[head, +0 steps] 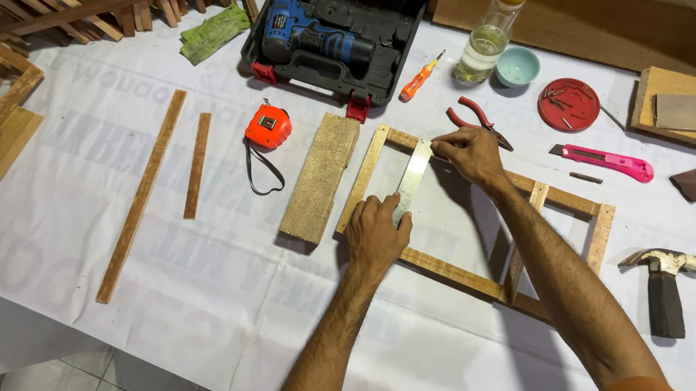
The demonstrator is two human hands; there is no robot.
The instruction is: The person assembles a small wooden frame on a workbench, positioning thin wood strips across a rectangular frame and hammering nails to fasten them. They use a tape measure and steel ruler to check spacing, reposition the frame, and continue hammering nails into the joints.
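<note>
White cloth (201, 271), one frame (459, 270), one ruler (412, 178), two hands.

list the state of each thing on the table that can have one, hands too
drill case: lid open, blue drill lying inside
bottle: yellow cap on, upright
tape measure: tape retracted
pliers: jaws hidden by the hand
utility knife: blade not visibly extended
metal ruler: flat across wooden frame
left hand: pressing ruler's near end
right hand: pinched at ruler's far end
</note>
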